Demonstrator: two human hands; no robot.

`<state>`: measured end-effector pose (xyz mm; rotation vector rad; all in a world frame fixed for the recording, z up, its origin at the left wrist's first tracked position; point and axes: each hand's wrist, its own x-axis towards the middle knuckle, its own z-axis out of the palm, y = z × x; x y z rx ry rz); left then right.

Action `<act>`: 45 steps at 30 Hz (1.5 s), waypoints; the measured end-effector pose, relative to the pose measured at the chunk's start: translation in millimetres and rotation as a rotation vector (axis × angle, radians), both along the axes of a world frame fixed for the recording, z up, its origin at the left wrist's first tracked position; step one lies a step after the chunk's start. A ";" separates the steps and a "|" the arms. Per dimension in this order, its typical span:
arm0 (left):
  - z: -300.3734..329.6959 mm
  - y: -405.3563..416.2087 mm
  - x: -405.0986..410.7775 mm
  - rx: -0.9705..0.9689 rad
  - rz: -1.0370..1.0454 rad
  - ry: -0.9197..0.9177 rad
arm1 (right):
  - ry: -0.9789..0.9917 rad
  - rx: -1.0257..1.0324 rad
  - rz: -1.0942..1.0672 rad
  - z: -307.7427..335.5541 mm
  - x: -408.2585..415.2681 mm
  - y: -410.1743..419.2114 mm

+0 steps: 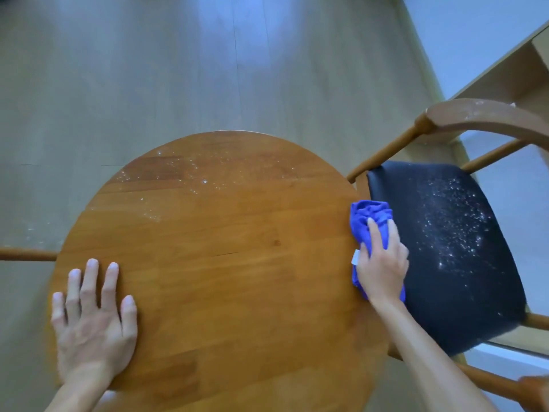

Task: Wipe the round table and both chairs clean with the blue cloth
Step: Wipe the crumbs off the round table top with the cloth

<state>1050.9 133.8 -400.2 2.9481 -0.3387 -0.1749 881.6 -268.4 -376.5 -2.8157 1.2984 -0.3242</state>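
The round wooden table [225,263] fills the middle of the view, with white crumbs scattered over its far part. My right hand [383,263] grips the bunched blue cloth [367,217] at the table's right edge, partly over the chair seat. A chair [451,245] with a black padded seat stands to the right, its seat speckled with white crumbs and its curved wooden backrest dusted too. My left hand [93,319] lies flat on the table's near left part, fingers spread. Of a second chair, only a wooden rail [26,254] shows at the far left.
Pale wood-look floor [178,69] surrounds the table, with a few white specks on it at the left. A light wooden shelf unit [523,72] stands at the upper right behind the chair, against a white wall.
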 end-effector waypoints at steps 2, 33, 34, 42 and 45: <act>2.8 -1.8 -0.3 0.013 -0.019 -0.013 | -0.035 0.084 -0.234 0.2 -3.5 -13.2; 40.4 3.0 19.7 0.084 -0.116 0.210 | 0.051 0.221 0.811 3.2 45.1 245.4; 41.6 3.4 21.7 0.089 -0.128 0.214 | 0.057 0.219 0.825 3.8 46.4 245.7; 35.2 1.6 24.3 0.114 -0.156 0.234 | -0.009 0.110 1.064 0.2 114.1 227.1; 34.3 -1.5 25.4 0.119 -0.137 0.216 | -0.025 0.059 1.099 -4.4 163.1 215.1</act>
